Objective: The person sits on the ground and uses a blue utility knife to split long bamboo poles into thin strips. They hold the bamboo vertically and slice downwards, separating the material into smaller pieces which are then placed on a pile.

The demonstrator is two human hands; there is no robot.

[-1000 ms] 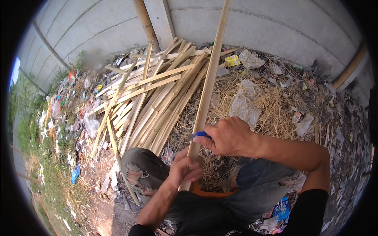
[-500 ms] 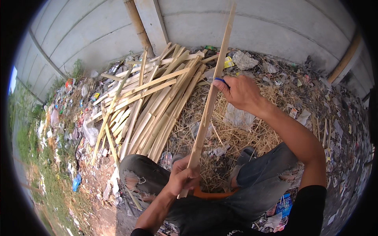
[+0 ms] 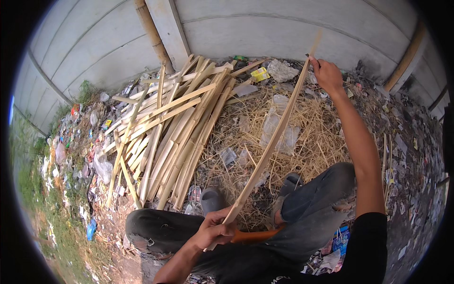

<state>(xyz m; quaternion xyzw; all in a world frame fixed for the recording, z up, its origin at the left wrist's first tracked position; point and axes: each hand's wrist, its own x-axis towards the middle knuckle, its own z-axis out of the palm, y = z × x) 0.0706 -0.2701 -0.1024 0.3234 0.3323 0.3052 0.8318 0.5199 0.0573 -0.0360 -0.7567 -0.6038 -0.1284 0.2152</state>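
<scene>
A long, thin bamboo strip (image 3: 274, 142) slants from my lap up toward the wall, its far end blurred. My left hand (image 3: 215, 229) is closed around the near end, between my knees. My right hand (image 3: 327, 75) is closed near the far end, arm stretched out. A small tool with a dark tip (image 3: 307, 55) pokes from its fingers against the strip; the rest of it is hidden in the hand. Something orange (image 3: 255, 236) lies across below the strip, partly covered by my left hand and legs.
A pile of split bamboo strips (image 3: 182, 137) lies ahead on the left. Dry shavings (image 3: 312, 128) and clear plastic (image 3: 279, 125) cover the ground before my feet. A grey panel wall (image 3: 293, 28) with a bamboo pole (image 3: 153, 35) stands behind. Litter spreads on both sides.
My right hand has slid away along the strip from its middle toward its far end. The strip's far end has swung right and lower. The left hand keeps hold of the near end.
</scene>
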